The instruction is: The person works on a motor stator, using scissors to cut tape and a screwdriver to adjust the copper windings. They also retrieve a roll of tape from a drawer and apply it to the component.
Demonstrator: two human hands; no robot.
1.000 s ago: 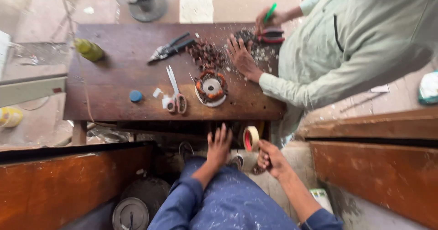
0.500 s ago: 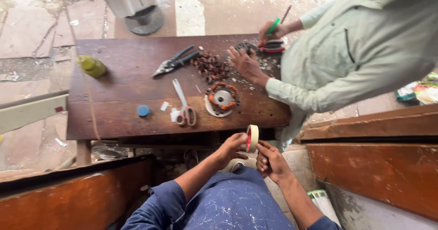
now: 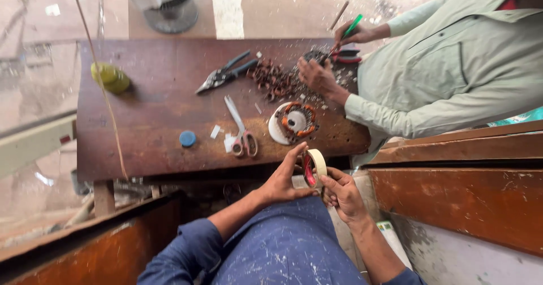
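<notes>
A roll of pale masking tape with a red inner core is held upright between both hands, just below the near edge of the brown wooden table. My left hand grips its left side with the fingers curled over the top. My right hand pinches its lower right edge. On the table just above lie a round copper-wound coil on a white disc and scissors with pink handles.
A person in a pale green shirt works at the table's far right with a green-handled tool over a pile of small copper parts. Also on the table are metal snips, a blue cap and a yellow object. Wooden boards flank my lap.
My left hand has come up from below the table and taken hold of the tape roll beside my right hand. Both hands have raised the roll closer to the table edge.
</notes>
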